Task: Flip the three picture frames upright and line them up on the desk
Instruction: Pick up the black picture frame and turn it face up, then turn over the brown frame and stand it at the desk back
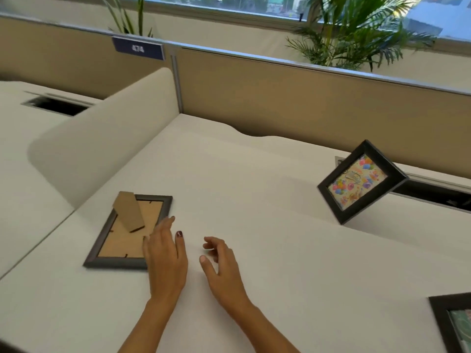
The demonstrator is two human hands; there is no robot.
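A dark picture frame lies face down at the left of the white desk, its brown backing and cardboard stand showing. My left hand rests open over its right edge, fingers touching the frame. My right hand hovers just to the right, fingers loosely curled and holding nothing. A second dark frame with a balloon picture stands upright at the right rear of the desk. A third dark frame is cut off at the lower right edge of the view.
A tan partition wall runs along the back of the desk, with a rounded beige divider on the left. A cable slot sits behind the balloon frame. Potted palms stand beyond the partition.
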